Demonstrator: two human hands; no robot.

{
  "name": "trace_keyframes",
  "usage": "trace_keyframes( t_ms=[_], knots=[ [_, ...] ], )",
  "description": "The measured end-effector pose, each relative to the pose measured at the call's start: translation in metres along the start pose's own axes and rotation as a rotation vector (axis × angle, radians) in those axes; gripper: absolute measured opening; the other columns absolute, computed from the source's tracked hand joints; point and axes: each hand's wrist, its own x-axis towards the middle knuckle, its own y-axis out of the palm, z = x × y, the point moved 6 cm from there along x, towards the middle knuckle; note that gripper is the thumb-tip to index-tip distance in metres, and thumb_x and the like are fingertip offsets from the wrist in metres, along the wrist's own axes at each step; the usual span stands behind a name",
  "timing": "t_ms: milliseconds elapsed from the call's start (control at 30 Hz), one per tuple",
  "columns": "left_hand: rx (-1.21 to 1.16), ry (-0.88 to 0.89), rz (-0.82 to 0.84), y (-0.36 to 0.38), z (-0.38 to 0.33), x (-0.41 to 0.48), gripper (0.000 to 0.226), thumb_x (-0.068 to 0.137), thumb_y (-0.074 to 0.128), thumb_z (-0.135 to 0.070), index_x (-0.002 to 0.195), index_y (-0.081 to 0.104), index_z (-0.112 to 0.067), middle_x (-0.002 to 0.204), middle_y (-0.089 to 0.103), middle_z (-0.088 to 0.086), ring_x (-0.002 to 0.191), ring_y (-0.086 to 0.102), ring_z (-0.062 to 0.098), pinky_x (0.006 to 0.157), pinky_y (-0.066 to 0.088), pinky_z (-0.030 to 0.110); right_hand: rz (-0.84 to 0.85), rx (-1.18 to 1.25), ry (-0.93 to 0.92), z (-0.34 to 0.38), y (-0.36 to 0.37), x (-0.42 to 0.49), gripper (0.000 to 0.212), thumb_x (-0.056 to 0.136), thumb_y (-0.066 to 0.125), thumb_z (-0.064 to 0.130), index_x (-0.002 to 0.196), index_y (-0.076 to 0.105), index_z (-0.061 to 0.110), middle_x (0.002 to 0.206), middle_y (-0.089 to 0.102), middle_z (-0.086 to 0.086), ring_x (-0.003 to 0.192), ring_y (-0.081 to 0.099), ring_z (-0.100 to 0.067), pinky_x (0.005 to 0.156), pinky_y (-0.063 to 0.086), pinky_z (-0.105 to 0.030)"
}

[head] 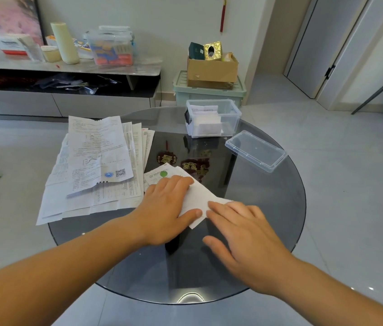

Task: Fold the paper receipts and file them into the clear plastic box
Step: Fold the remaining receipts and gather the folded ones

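Pressing receipt (197, 196) flat under left hand (167, 208), right hand (244, 241) touching its right corner, fingers straight on both; lying well inside surface (268, 220) rim, box (212, 118) beyond, papers (96, 161) just left.

Table (268, 231): smoked glass, glossy, smooth; receipts (96, 161): thin matt paper, creased; box (230, 118) and lid (256, 150): clear glossy plastic; carton (211, 69): matt brown cardboard; floor (341, 161): smooth tile.

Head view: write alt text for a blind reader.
The left hand and right hand press a white receipt flat on a round glass table. Unfolded receipts are piled to the left; beyond stand an open clear box holding papers and its lid.
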Motion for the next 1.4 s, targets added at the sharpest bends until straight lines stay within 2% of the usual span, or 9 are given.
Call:
trace_keyframes(
  t_ms=[100, 233, 500, 700, 800, 900, 1033, 1167, 1400],
  knots=[
    [0.067, 0.023, 0.047, 0.002, 0.001, -0.002, 0.075, 0.087, 0.032, -0.073, 0.149, 0.024, -0.031, 0.148, 0.032, -0.01, 0.131, 0.032, 0.015, 0.111, 0.028, 0.038, 0.026, -0.073, 0.067, -0.014, -0.002, -0.003, 0.085, 0.092, -0.007, 0.071, 0.153, 0.035, 0.03, 0.161, 0.029, 0.01, 0.147, 0.029, -0.014, 0.117, 0.022, -0.038],
    [0.146, 0.077, 0.113, 0.001, -0.001, -0.003, 0.075, 0.087, 0.022, -0.072, 0.152, 0.028, -0.035, 0.15, 0.026, -0.01, 0.136, 0.025, 0.016, 0.114, 0.023, 0.039, 0.112, -0.044, 0.124, -0.035, -0.003, 0.006, 0.096, 0.075, -0.02, 0.077, 0.158, 0.007, 0.037, 0.165, -0.004, 0.015, 0.153, -0.007, -0.008, 0.124, -0.004, -0.038],
    [0.118, 0.243, 0.199, -0.004, 0.004, -0.013, 0.061, 0.097, 0.043, -0.062, 0.153, 0.029, -0.043, 0.154, 0.023, -0.018, 0.142, 0.014, 0.005, 0.117, 0.012, 0.03, 0.128, 0.017, 0.131, -0.057, -0.002, 0.048, 0.078, 0.09, 0.003, 0.069, 0.159, 0.008, 0.032, 0.166, -0.008, 0.009, 0.152, -0.016, -0.01, 0.125, -0.007, -0.038],
    [0.051, 0.297, 0.134, -0.008, 0.006, -0.02, 0.064, 0.096, 0.048, -0.059, 0.154, 0.026, -0.042, 0.153, 0.03, -0.021, 0.141, 0.021, 0.001, 0.119, 0.018, 0.028, -0.011, 0.042, 0.098, -0.059, -0.004, 0.052, 0.072, 0.096, 0.018, 0.069, 0.155, 0.024, 0.028, 0.167, 0.007, 0.006, 0.154, -0.006, -0.013, 0.125, -0.002, -0.036],
    [0.006, 0.266, 0.078, -0.015, 0.008, -0.022, 0.072, 0.091, 0.056, -0.06, 0.153, 0.024, -0.042, 0.155, 0.028, -0.02, 0.142, 0.02, 0.001, 0.119, 0.016, 0.025, -0.18, 0.064, 0.064, -0.051, -0.017, 0.048, 0.075, 0.09, 0.016, 0.068, 0.146, 0.041, 0.025, 0.161, 0.026, 0.006, 0.152, 0.011, -0.015, 0.121, 0.01, -0.034],
    [0.012, 0.205, 0.01, -0.027, 0.014, -0.024, 0.076, 0.085, 0.061, -0.066, 0.147, 0.026, -0.04, 0.154, 0.026, -0.019, 0.141, 0.022, 0.003, 0.116, 0.015, 0.023, -0.3, 0.132, 0.013, -0.032, -0.032, 0.04, 0.06, 0.092, 0.029, 0.063, 0.133, 0.055, 0.027, 0.146, 0.044, 0.011, 0.138, 0.03, -0.007, 0.111, 0.021, -0.029],
    [0.061, 0.093, 0.01, -0.034, 0.02, -0.028, 0.075, 0.082, 0.062, -0.069, 0.143, 0.03, -0.039, 0.153, 0.029, -0.018, 0.138, 0.03, 0.007, 0.115, 0.026, 0.027, -0.15, 0.286, -0.058, -0.004, -0.03, 0.035, 0.045, 0.098, 0.042, 0.058, 0.136, 0.051, 0.035, 0.148, 0.038, 0.025, 0.136, 0.024, 0.008, 0.111, 0.024, -0.019],
    [0.061, 0.065, 0.058, -0.031, 0.021, -0.033, 0.071, 0.085, 0.061, -0.066, 0.144, 0.032, -0.039, 0.152, 0.035, -0.018, 0.138, 0.037, 0.008, 0.112, 0.034, 0.026, 0.023, 0.303, -0.098, 0.009, -0.014, 0.039, 0.055, 0.095, 0.049, 0.059, 0.146, 0.04, 0.041, 0.156, 0.025, 0.03, 0.141, 0.019, 0.008, 0.114, 0.024, -0.019],
    [0.021, 0.153, 0.036, -0.031, 0.022, -0.036, 0.047, 0.089, 0.061, -0.06, 0.13, 0.052, -0.039, 0.134, 0.055, -0.019, 0.123, 0.048, 0.002, 0.104, 0.041, 0.021, -0.01, 0.226, -0.153, 0.013, -0.011, 0.044, 0.06, 0.086, 0.065, 0.058, 0.14, 0.048, 0.036, 0.14, 0.047, 0.023, 0.127, 0.036, 0.002, 0.105, 0.032, -0.018]
  ],
)
